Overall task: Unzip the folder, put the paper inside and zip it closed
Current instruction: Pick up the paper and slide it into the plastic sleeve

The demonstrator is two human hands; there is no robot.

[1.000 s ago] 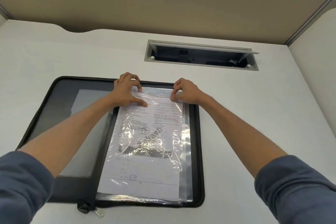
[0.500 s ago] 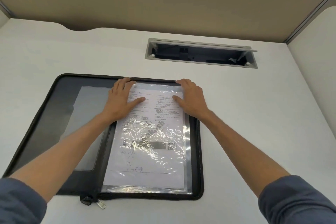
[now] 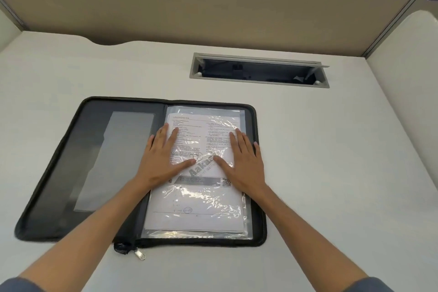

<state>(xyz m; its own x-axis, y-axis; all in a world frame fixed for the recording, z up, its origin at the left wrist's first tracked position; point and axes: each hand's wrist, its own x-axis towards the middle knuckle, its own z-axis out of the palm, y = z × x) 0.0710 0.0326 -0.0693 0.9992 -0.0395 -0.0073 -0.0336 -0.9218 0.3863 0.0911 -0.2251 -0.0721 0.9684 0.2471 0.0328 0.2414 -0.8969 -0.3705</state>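
The black folder (image 3: 71, 161) is laid fully open on the white desk (image 3: 331, 149), and the printed paper (image 3: 199, 201) is seen inside a clear plastic sleeve (image 3: 246, 216) on the folder's right half, directly under both hands. The left hand (image 3: 163, 159) and the right hand (image 3: 244, 163) are spread flat, palms down, fingers extended, pressed on the sleeve with nothing gripped. The zip pull (image 3: 140, 255) is found nearer than the left hand, at the folder's near edge.
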